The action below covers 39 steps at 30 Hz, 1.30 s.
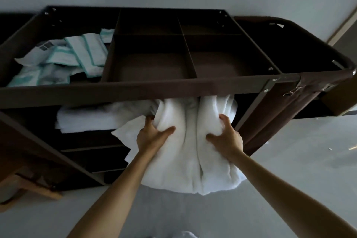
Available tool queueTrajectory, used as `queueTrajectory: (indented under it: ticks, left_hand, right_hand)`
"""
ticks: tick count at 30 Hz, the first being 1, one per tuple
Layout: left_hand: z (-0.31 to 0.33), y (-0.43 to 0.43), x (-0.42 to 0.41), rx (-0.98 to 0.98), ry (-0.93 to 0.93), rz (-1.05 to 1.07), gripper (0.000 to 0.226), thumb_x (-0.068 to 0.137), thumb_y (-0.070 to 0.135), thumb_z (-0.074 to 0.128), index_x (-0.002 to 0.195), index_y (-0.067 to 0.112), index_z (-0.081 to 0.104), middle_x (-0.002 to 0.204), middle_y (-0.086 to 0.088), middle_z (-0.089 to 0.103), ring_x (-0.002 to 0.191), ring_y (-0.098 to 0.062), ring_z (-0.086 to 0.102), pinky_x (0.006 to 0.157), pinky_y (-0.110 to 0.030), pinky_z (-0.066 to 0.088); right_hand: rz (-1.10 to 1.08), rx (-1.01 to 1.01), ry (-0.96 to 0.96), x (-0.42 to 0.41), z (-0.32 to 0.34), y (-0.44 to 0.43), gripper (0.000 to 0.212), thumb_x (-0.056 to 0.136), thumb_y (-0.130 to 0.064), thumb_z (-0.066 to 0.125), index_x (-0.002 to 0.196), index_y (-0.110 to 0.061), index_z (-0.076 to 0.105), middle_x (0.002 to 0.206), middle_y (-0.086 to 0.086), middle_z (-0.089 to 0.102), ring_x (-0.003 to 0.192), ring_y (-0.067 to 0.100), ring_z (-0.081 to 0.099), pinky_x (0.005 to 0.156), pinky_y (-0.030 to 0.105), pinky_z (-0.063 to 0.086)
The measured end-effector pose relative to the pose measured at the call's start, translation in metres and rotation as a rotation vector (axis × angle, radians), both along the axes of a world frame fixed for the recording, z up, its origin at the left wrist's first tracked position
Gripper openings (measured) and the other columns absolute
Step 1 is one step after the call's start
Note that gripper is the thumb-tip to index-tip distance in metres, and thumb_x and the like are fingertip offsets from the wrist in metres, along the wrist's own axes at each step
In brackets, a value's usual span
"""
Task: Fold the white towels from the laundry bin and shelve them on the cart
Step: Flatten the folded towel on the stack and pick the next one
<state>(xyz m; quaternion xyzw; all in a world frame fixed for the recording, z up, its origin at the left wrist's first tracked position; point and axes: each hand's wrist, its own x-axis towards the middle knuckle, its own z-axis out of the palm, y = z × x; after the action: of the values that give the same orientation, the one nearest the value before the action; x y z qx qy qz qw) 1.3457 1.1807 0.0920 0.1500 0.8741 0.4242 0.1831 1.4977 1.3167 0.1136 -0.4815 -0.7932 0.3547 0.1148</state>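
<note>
A folded white towel [190, 152] hangs half out of the brown cart [146, 88], its far end under the cart's top tray on the upper shelf. My left hand [152, 134] grips the towel's left side, thumb on top. My right hand [225, 135] grips its right side, fingers curled into the cloth. Another folded white towel [88, 120] lies on the same shelf to the left.
The top tray has divided compartments; the left one holds several white and teal packets [63, 60]. A dark fabric bag [301, 48] hangs on the cart's right end. Lower shelves [96, 156] sit beneath. A wooden frame [29, 185] stands at lower left. Grey floor lies below.
</note>
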Motion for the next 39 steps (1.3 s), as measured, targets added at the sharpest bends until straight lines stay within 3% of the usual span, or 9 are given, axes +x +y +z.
queueTrajectory:
  ticks: [7, 21, 26, 29, 34, 39]
  left_hand:
    - [-0.007, 0.010, 0.023, -0.103, -0.071, 0.076, 0.073, 0.068, 0.047, 0.077, 0.127, 0.021, 0.043, 0.122, -0.004, 0.059, 0.113, -0.030, 0.055, 0.087, -0.033, 0.042]
    - [0.004, -0.018, 0.089, -0.052, -0.081, 0.142, 0.069, 0.067, 0.043, 0.079, 0.123, 0.020, 0.045, 0.114, -0.001, 0.060, 0.104, -0.028, 0.058, 0.077, -0.028, 0.039]
    - [0.005, -0.050, 0.104, -0.048, -0.122, 0.143, 0.069, 0.066, 0.044, 0.078, 0.121, 0.022, 0.043, 0.102, 0.004, 0.054, 0.100, -0.026, 0.058, 0.082, -0.033, 0.045]
    - [0.005, -0.073, 0.107, -0.013, -0.192, 0.146, 0.076, 0.064, 0.042, 0.080, 0.126, 0.023, 0.040, 0.106, 0.003, 0.055, 0.098, -0.024, 0.057, 0.088, -0.035, 0.046]
    - [-0.003, -0.122, 0.114, -0.006, -0.324, 0.202, 0.100, 0.059, 0.043, 0.083, 0.141, 0.020, 0.030, 0.124, -0.002, 0.055, 0.107, -0.028, 0.057, 0.089, -0.035, 0.047]
    - [-0.012, -0.163, 0.128, -0.003, -0.437, 0.178, 0.061, 0.054, 0.040, 0.086, 0.103, 0.011, 0.065, 0.090, 0.000, 0.068, 0.082, -0.021, 0.065, 0.079, -0.034, 0.055]
  right_hand:
    - [0.033, -0.094, -0.049, 0.019, -0.017, 0.017, 0.063, 0.074, -0.033, 0.068, 0.128, -0.038, 0.035, 0.077, -0.005, 0.063, 0.073, 0.021, 0.063, 0.078, 0.034, 0.052]
    - [0.095, -0.096, -0.029, 0.079, -0.004, 0.000, 0.060, 0.075, -0.032, 0.068, 0.126, -0.040, 0.037, 0.071, -0.010, 0.056, 0.071, 0.018, 0.059, 0.071, 0.027, 0.043]
    - [0.096, -0.084, -0.037, 0.097, 0.001, -0.033, 0.062, 0.076, -0.032, 0.068, 0.129, -0.040, 0.036, 0.070, -0.011, 0.053, 0.066, 0.014, 0.053, 0.066, 0.026, 0.040]
    - [0.086, -0.071, -0.034, 0.106, 0.002, -0.059, 0.062, 0.077, -0.032, 0.067, 0.130, -0.039, 0.035, 0.070, -0.010, 0.054, 0.067, 0.014, 0.053, 0.062, 0.026, 0.037]
    - [0.076, -0.079, -0.038, 0.116, -0.002, -0.111, 0.062, 0.077, -0.030, 0.068, 0.131, -0.036, 0.037, 0.069, -0.011, 0.053, 0.068, 0.013, 0.051, 0.072, 0.027, 0.041]
    - [0.083, -0.056, -0.078, 0.123, -0.016, -0.153, 0.063, 0.075, -0.030, 0.067, 0.131, -0.036, 0.039, 0.079, -0.002, 0.056, 0.078, 0.021, 0.051, 0.076, 0.028, 0.041]
